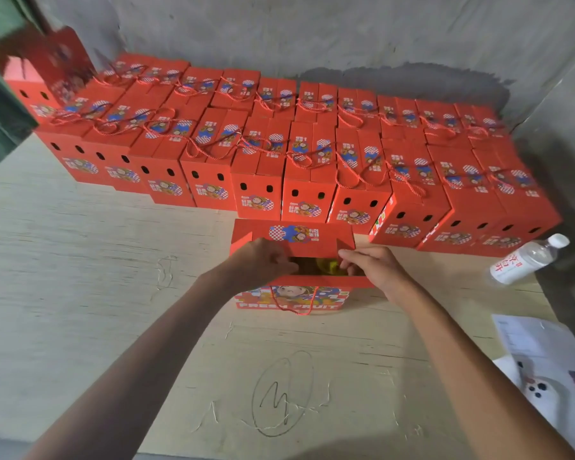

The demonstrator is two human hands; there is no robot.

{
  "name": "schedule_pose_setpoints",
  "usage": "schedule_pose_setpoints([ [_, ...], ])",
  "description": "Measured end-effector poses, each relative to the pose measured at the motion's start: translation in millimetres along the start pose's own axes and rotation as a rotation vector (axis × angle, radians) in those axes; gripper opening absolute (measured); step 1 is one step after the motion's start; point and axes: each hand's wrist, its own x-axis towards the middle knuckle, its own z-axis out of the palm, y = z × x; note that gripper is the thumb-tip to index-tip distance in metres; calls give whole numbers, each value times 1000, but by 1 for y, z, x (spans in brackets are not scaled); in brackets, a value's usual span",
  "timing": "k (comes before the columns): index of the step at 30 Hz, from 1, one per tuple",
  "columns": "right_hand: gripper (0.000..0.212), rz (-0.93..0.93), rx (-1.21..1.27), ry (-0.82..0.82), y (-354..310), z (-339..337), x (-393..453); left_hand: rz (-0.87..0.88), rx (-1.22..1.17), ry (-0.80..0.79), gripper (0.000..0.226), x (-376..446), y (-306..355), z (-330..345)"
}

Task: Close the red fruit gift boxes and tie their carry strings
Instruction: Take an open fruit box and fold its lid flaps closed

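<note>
A red fruit gift box (292, 297) stands open on the wooden table in front of me, with yellow-green fruit (327, 266) showing inside. Its far lid flap (294, 239) is folded partway toward me. My left hand (263, 260) presses on the flap's left side, fingers curled at its edge. At the right edge of the opening, the fingers of my right hand (370, 265) pinch the flap's corner. A red-and-white carry string (296, 302) hangs loose down the box's near face.
Several closed red boxes (299, 161) with tied strings stand in rows against the grey wall behind. A plastic water bottle (525, 258) lies at the right. Papers (541, 356) and a white phone (541, 393) sit at the table's right edge. One open box (44, 74) stands far left.
</note>
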Motion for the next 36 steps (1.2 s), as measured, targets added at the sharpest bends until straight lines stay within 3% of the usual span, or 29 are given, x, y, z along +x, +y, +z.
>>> schedule_pose_setpoints([
  [2, 29, -24, -126, 58, 3, 1, -6, -81, 138, -15, 15, -6, -1, 10],
  [4, 44, -38, -386, 161, 3, 11, -10, -153, 210, 43, 12, -9, 2, 30],
  [7, 58, -116, -734, 355, 7, 31, -14, -217, 340, 129, 47, -13, 7, 54],
  [10, 31, -170, -582, 573, 16, 30, -11, -258, 472, 206, 87, -16, -3, 55],
  [12, 27, -78, -438, 666, 24, 18, -10, -316, 395, 229, 87, -17, -14, 47],
  [14, 40, -72, -504, 701, 30, 7, -11, -355, 372, 225, 76, -13, -21, 38],
  [17, 40, -146, -719, 610, 37, 0, -6, -308, 463, 293, 52, 5, -24, 27],
  [19, 42, -102, -699, 571, 36, 3, -1, -256, 496, 309, 46, 19, -23, 22],
  [25, 73, 58, -511, 609, 30, 10, 3, -158, 280, 117, 60, 50, -31, 5],
  [27, 63, 36, -418, 628, 29, 5, 1, -136, 332, 81, 61, 56, -36, 1],
  [29, 37, -106, -404, 614, 25, 4, -2, -101, 439, 72, 61, 59, -41, -2],
  [31, 27, -234, -417, 491, 20, 7, -4, -69, 564, 62, 62, 59, -46, -1],
  [34, 48, -230, -569, 208, 14, 13, -2, -50, 789, 60, 70, 59, -51, 4],
  [36, 36, -264, -750, 161, 19, 15, 1, -48, 871, 72, 74, 59, -54, 7],
])
